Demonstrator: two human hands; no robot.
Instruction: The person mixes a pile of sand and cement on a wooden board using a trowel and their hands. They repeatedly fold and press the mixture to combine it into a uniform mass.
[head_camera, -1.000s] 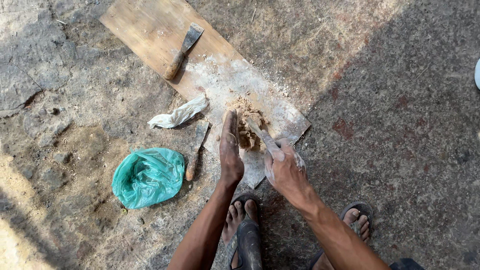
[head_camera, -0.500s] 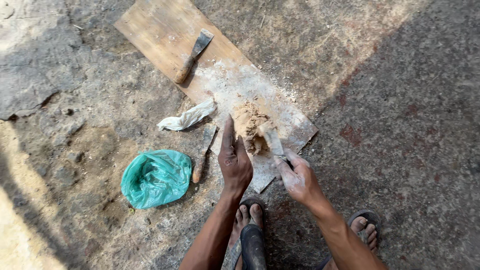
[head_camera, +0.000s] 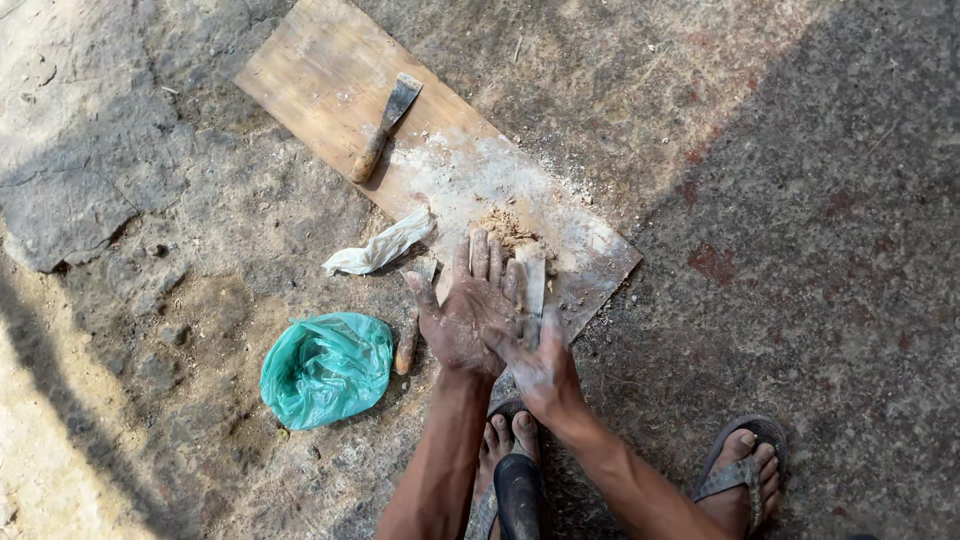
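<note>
Under the flat, open left hand (head_camera: 466, 315) sits a soft, crumbly brown putty lump (head_camera: 503, 228); the right hand (head_camera: 540, 368) grips a stiff metal scraper blade (head_camera: 531, 285), best held low.

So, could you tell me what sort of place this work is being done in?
Probably an outdoor work spot on bare ground: rough sunlit concrete, a dusty wooden board laid flat on it, and a scraper lying on it.

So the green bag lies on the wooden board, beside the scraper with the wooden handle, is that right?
Not quite. In the head view the green bag lies on the ground, off the board, near the left hand. The scraper does lie on the board.
</note>
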